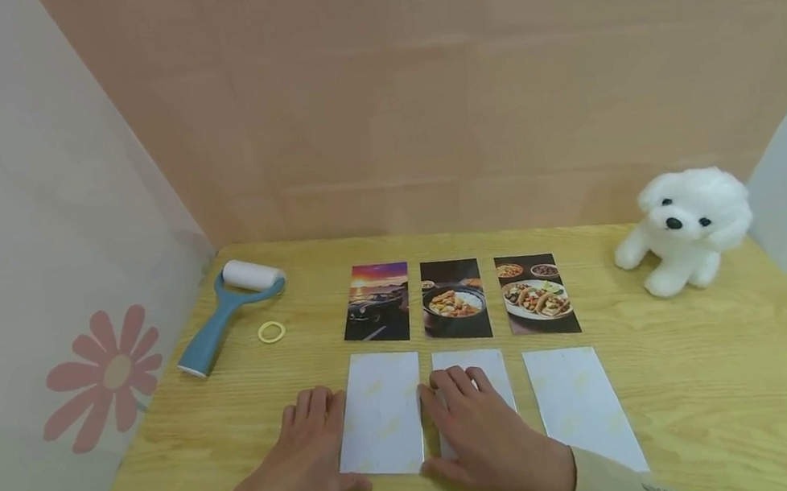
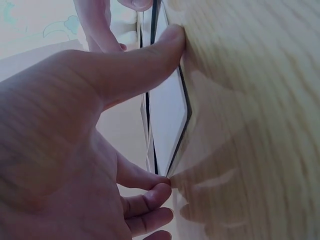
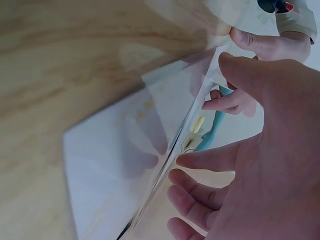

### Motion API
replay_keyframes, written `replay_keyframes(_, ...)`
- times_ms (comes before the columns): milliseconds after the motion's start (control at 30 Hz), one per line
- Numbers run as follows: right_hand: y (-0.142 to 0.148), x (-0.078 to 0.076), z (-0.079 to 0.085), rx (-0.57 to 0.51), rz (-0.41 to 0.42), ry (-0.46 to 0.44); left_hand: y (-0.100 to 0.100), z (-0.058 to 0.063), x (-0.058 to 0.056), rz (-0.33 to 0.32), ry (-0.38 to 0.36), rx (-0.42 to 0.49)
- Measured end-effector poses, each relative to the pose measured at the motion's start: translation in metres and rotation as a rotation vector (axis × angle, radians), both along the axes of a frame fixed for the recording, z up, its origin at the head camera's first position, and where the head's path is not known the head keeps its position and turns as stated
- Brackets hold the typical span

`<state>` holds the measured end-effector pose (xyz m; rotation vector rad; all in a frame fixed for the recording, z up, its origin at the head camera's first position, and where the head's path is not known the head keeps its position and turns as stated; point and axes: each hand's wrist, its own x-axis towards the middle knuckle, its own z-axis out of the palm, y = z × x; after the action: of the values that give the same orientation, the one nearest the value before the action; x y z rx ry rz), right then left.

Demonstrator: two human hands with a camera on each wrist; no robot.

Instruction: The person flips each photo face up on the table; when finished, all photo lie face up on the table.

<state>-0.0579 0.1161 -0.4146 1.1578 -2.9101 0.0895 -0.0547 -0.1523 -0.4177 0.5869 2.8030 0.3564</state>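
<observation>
On the wooden table, a white-backed card (image 1: 382, 417) lies flat at the left of the front row. My left hand (image 1: 301, 458) rests along its left side, fingertips at that edge and thumb by the bottom left corner. At its right side is my right hand (image 1: 484, 434), index finger and thumb beside the right edge. That hand also covers part of the middle white card (image 1: 489, 364). A third white card (image 1: 583, 410) lies slightly slanted to the right. Behind them are picture cards of a car (image 1: 376, 304), a rice bowl (image 1: 454, 300) and tacos (image 1: 538, 295).
A blue-handled lint roller (image 1: 220, 322) lies at the back left, with a pale yellow ring (image 1: 271, 332) beside it. A white plush dog (image 1: 687, 232) sits at the back right. Panels rise behind the table and at both sides.
</observation>
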Motion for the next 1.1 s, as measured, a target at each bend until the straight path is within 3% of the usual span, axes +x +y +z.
replay_keyframes(300,-0.003,-0.005,0.0,0.007,0.032,0.043,0.0,0.0,-0.001,0.021,-0.015,0.023)
replay_keyframes(600,-0.005,-0.005,0.0,0.017,0.015,-0.009,0.0,-0.001,0.002,0.023,-0.03,0.101)
replay_keyframes(800,-0.004,-0.005,0.0,0.02,0.015,-0.021,-0.002,0.0,0.001,0.044,-0.079,0.172)
replay_keyframes(900,-0.004,-0.006,-0.001,0.024,0.011,-0.039,-0.002,0.003,0.001,0.102,-0.09,0.261)
replay_keyframes(1100,-0.006,-0.008,0.001,0.032,-0.002,-0.106,0.001,0.016,0.001,0.369,-0.102,0.577)
